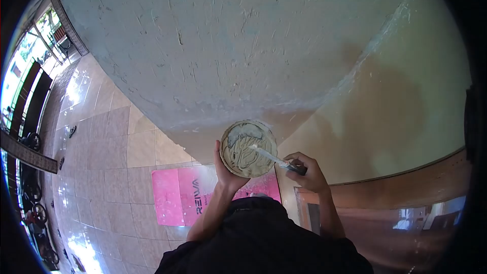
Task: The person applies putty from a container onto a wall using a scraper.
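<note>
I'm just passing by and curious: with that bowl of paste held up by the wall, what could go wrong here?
1. The left hand holds the round bowl of paste from below, tilted toward the camera; its grip could slip and the paste might spill onto the pink sheet or the tiled floor.
2. The right hand pinches the putty knife by its handle; paste could drip off the blade onto the person's dark shirt.
</note>
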